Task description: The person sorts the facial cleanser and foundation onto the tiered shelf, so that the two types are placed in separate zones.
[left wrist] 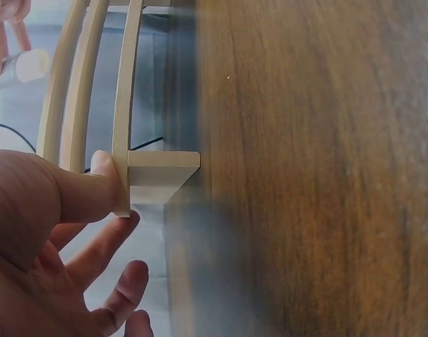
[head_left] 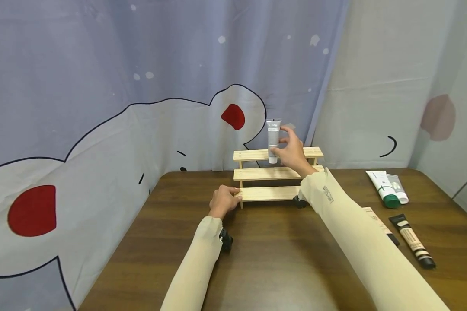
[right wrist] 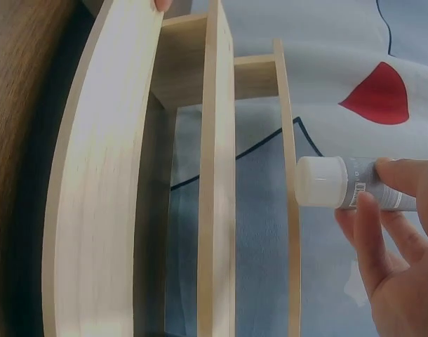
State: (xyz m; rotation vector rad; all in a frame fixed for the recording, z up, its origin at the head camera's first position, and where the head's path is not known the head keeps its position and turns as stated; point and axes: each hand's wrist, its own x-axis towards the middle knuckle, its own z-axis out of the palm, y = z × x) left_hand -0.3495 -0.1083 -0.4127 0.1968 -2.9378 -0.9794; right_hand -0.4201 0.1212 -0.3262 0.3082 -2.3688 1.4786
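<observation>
A light wooden three-step display rack point(head_left: 266, 174) stands toward the back of the table. At its left end my left hand point(head_left: 224, 199) pinches the end of the lowest step, thumb on one face and a finger on the other in the left wrist view. My right hand point(head_left: 292, 151) holds a grey squeeze tube point(head_left: 273, 136) upright at the top step, its white cap point(right wrist: 321, 182) pointing down. Thumb and fingers grip the tube's sides. Whether the cap touches the step, I cannot tell.
To the right lie a white tube with a green cap point(head_left: 383, 188), a clear-ended tube with a white cap point(head_left: 398, 188), a black-and-beige tube point(head_left: 412, 240) and a pinkish item with a dark end point(head_left: 380, 224), partly behind my right sleeve. A patterned curtain point(head_left: 179, 56) hangs behind the table.
</observation>
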